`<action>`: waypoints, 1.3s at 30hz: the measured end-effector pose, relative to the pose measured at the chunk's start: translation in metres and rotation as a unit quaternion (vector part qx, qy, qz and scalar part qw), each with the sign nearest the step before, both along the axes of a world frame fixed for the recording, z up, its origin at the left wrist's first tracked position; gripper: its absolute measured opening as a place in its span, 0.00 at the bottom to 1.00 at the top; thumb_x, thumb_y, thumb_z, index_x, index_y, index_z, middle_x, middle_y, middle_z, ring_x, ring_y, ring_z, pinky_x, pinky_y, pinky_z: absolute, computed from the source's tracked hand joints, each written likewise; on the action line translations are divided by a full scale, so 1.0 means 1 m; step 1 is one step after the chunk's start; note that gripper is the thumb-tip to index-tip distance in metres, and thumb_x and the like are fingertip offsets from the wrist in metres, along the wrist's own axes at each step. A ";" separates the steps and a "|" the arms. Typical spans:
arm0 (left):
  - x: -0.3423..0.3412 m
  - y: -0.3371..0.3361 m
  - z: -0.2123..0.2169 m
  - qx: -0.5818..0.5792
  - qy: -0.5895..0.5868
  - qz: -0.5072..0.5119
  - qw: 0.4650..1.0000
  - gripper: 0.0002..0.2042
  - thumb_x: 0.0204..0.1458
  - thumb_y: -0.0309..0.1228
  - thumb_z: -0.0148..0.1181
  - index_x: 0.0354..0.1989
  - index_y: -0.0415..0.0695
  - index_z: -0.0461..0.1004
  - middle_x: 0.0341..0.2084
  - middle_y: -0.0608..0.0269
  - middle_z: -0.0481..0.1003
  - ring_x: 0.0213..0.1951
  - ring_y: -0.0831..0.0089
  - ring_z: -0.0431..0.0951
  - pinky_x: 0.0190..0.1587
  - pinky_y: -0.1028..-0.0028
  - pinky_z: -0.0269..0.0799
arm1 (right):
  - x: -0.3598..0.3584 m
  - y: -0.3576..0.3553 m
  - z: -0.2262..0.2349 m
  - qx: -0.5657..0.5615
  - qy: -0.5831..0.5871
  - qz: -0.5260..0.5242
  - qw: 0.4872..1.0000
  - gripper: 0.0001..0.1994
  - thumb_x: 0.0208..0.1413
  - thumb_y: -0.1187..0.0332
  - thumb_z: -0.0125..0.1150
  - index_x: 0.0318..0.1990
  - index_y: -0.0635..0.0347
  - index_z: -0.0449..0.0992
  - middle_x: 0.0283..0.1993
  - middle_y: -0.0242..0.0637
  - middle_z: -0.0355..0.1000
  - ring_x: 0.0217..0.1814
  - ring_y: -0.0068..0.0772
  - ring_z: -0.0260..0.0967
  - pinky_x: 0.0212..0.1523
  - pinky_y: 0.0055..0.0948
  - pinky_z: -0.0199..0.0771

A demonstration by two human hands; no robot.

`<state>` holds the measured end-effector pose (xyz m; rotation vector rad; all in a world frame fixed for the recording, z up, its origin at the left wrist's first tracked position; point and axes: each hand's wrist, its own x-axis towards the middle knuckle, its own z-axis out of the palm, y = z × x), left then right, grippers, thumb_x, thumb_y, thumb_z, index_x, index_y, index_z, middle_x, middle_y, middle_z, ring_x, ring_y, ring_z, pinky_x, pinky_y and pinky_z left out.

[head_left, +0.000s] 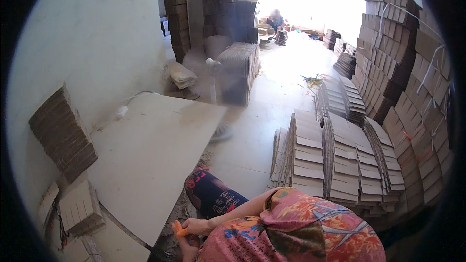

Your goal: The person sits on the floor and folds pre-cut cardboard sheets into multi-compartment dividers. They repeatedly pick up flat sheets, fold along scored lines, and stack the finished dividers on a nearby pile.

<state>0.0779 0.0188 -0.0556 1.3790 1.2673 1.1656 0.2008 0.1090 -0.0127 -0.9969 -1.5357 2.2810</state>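
Low in the picture, beside the edge of a pale board (155, 136), my two hands are close together. My right hand (198, 226) is the upper one, its fingers closed round a small orange tool (180, 228) whose working end I cannot make out. Just below it, my left hand (189, 249) looks curled; what it holds, if anything, is hidden. Loose scraps lie under the hands along the board's edge. Next to my right forearm is a leg in dark patterned cloth (213, 194), and floral cloth (310, 223) covers much of the lower right.
Slotted cardboard pieces stand in rows (308, 160) on the right, with tied stacks (388, 43) behind. A brown cardboard bundle (63, 131) and a smaller stack (81, 206) are at left. Beyond the board are a fan (213, 68) and a cardboard pile (238, 73). A person (276, 20) sits far back.
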 end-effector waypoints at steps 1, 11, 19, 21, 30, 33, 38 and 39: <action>0.003 0.003 -0.001 -0.008 0.003 -0.012 1.000 0.45 0.45 0.17 0.58 0.70 0.46 0.37 0.67 0.53 0.45 0.65 0.60 0.53 0.65 0.62 0.52 | 0.004 0.000 -0.002 -0.003 -0.010 0.008 1.000 0.16 0.57 0.56 0.63 0.38 0.63 0.78 0.32 0.30 0.73 0.31 0.22 0.71 0.29 0.26 0.73; -0.003 0.001 0.009 -0.037 0.004 -0.008 0.999 0.32 0.52 0.24 0.56 0.65 0.43 0.51 0.59 0.56 0.57 0.57 0.66 0.61 0.57 0.68 0.59 | -0.004 -0.005 0.014 0.071 -0.017 0.082 0.994 0.21 0.56 0.50 0.61 0.41 0.63 0.75 0.32 0.33 0.72 0.29 0.25 0.71 0.25 0.27 0.75; 0.003 0.005 0.009 -0.036 -0.022 -0.008 0.999 0.22 0.57 0.29 0.55 0.61 0.40 0.62 0.52 0.58 0.66 0.50 0.71 0.67 0.51 0.72 0.65 | 0.001 -0.009 -0.007 0.032 0.024 -0.018 0.999 0.20 0.58 0.49 0.59 0.34 0.60 0.76 0.27 0.29 0.71 0.25 0.22 0.69 0.27 0.23 0.72; -0.005 0.004 0.009 -0.038 -0.046 0.018 0.998 0.21 0.59 0.30 0.55 0.60 0.39 0.64 0.50 0.59 0.69 0.49 0.72 0.69 0.50 0.73 0.66 | 0.007 -0.006 0.012 0.016 0.007 -0.017 1.000 0.21 0.58 0.48 0.59 0.31 0.60 0.77 0.25 0.28 0.70 0.24 0.22 0.68 0.26 0.22 0.70; -0.011 0.007 0.053 -0.079 -0.079 0.033 0.993 0.15 0.58 0.31 0.60 0.50 0.35 0.75 0.37 0.62 0.78 0.38 0.75 0.75 0.42 0.77 0.71 | 0.021 0.005 -0.008 0.184 -0.054 0.094 0.977 0.20 0.58 0.51 0.58 0.29 0.62 0.76 0.22 0.31 0.72 0.22 0.24 0.71 0.20 0.24 0.71; -0.021 -0.002 0.065 -0.068 -0.020 0.017 0.997 0.14 0.58 0.30 0.60 0.49 0.36 0.76 0.35 0.63 0.78 0.35 0.77 0.75 0.38 0.78 0.72 | 0.007 0.005 -0.003 0.177 -0.065 0.135 0.973 0.17 0.58 0.54 0.59 0.32 0.61 0.77 0.23 0.31 0.72 0.22 0.24 0.72 0.21 0.24 0.72; -0.011 -0.002 0.075 -0.085 -0.111 0.028 0.990 0.12 0.56 0.29 0.61 0.46 0.37 0.77 0.33 0.65 0.78 0.30 0.79 0.74 0.32 0.78 0.71 | 0.012 0.007 -0.001 0.169 -0.047 0.116 0.978 0.13 0.57 0.57 0.60 0.37 0.59 0.77 0.24 0.29 0.73 0.23 0.21 0.71 0.20 0.22 0.71; -0.011 -0.004 0.078 -0.101 -0.126 0.037 0.986 0.12 0.56 0.29 0.61 0.45 0.37 0.77 0.33 0.65 0.78 0.29 0.79 0.74 0.31 0.78 0.71 | 0.010 0.007 0.000 0.165 -0.033 0.121 0.978 0.13 0.57 0.58 0.60 0.37 0.59 0.77 0.24 0.28 0.73 0.23 0.20 0.70 0.20 0.22 0.71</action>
